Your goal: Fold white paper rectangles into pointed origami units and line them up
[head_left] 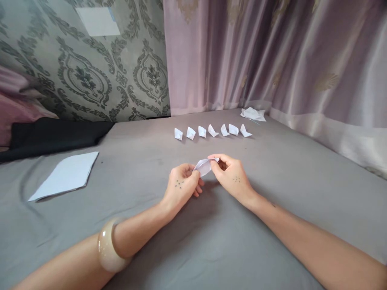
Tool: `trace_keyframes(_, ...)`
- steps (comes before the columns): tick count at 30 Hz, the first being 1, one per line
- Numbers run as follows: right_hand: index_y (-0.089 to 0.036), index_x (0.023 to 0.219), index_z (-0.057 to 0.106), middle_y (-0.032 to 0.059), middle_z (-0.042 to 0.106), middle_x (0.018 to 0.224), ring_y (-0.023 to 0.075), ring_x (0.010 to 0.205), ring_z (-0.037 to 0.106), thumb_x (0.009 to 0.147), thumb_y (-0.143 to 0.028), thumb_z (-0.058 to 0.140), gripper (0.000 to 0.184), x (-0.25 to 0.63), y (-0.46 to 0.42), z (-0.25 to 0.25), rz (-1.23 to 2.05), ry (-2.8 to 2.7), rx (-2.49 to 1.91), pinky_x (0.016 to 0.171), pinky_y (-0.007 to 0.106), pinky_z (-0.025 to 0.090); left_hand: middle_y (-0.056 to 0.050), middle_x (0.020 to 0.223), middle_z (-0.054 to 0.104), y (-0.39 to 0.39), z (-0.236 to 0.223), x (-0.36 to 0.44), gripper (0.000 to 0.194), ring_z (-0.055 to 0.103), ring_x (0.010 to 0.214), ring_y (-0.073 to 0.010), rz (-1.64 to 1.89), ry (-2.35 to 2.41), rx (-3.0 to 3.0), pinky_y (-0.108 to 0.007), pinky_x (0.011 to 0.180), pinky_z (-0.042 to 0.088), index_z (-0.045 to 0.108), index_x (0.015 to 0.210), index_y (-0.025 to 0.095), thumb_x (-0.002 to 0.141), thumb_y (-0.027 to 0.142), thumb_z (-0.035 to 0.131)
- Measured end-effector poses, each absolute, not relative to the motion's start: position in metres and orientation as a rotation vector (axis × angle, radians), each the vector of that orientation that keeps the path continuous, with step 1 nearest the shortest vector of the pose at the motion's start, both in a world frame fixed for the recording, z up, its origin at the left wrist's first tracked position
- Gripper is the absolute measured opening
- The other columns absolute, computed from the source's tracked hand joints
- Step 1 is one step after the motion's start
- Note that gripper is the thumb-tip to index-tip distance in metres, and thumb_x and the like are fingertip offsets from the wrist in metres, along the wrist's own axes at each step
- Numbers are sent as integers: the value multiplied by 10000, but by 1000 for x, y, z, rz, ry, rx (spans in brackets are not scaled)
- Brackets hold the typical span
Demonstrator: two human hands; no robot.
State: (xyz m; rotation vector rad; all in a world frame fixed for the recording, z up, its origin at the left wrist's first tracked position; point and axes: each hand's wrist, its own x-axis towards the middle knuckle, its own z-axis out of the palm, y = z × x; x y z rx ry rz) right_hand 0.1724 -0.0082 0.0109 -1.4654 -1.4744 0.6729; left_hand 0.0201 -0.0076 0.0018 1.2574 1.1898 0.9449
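Observation:
Between my two hands is a small folded white paper, held up over the grey sheet. My left hand pinches its left end between thumb and fingers, and a bangle circles that wrist. The thumb and fingertips of my right hand close on the opposite end. The paper looks pointed at both ends, with a fold along it; its underside is hidden. Beyond my hands stands a row of several small folded paper boats, some tilted differently from others.
A stack of white paper sheets lies at the left on the grey sheet. Behind it is a black cloth. Loose white papers lie at the back right, near the pink curtain. A patterned wall rises behind.

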Motion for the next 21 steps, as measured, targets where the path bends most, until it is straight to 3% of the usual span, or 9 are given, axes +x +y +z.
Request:
trace_keyframes(6,-162,978,666,21,641,704,146,612,562,801,-352,566,279,171,-10,16,641,-1535,-1514,598,274,437,-21,538,619,-9,7,23,100,573,402,-118,859,1212,1196,-208,381,459,539,651,142,738,144,490)
trace_keyframes(11,-169,911,661,27,635,701,145,610,558,837,-411,542,280,170,-11,15,602,-1566,-1483,594,272,434,-18,528,619,-9,6,24,105,582,408,-119,840,1199,1199,-202,385,461,531,639,149,736,145,491)
trace_keyframes(21,-151,1038,671,54,662,849,126,624,554,858,-250,463,292,174,-9,12,596,-1619,-1456,599,263,438,-22,550,625,-8,4,23,101,573,409,-121,838,1202,1207,-215,390,462,542,679,146,751,161,474)
